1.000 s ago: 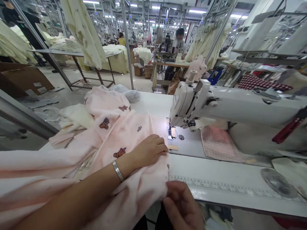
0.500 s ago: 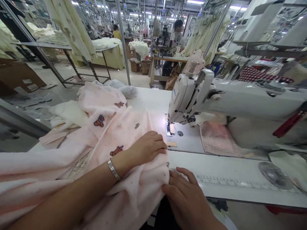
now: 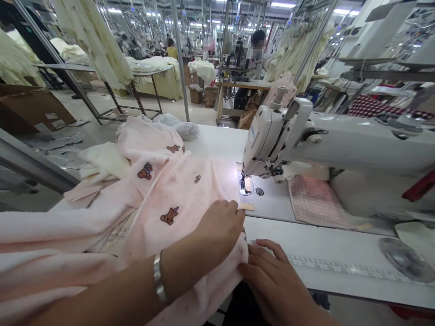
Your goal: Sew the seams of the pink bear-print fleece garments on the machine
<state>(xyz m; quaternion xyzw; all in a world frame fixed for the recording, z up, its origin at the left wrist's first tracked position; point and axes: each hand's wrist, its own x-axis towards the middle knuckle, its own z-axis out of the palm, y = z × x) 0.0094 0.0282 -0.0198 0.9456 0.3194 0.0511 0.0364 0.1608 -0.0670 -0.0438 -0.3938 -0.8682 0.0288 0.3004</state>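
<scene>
A pink cloth (image 3: pixel 176 194) printed with small animals lies spread over the white sewing table (image 3: pixel 326 244). My left hand (image 3: pixel 220 226), with a silver bangle at the wrist, rests on the cloth's right edge, its fingers curled over and gripping the fabric. My right hand (image 3: pixel 272 276) lies at the table's front edge with its fingers stretched out, the fingertips touching the cloth's lower corner. The white sewing machine (image 3: pixel 306 140) stands just right of the cloth, and its needle area (image 3: pixel 245 184) is lit and a short way beyond my left hand.
A pink checked cloth (image 3: pixel 316 201) lies under the machine arm. Cream fabric pieces (image 3: pixel 105 160) and a plastic bag (image 3: pixel 183 129) sit at the table's far left. A measuring strip (image 3: pixel 343 267) runs along the front edge. Another person (image 3: pixel 254 54) works at a far machine.
My left hand has slid toward me along the cloth's edge. My right hand has come up from below the table edge, and its fingers now lie flat against the cloth's corner.
</scene>
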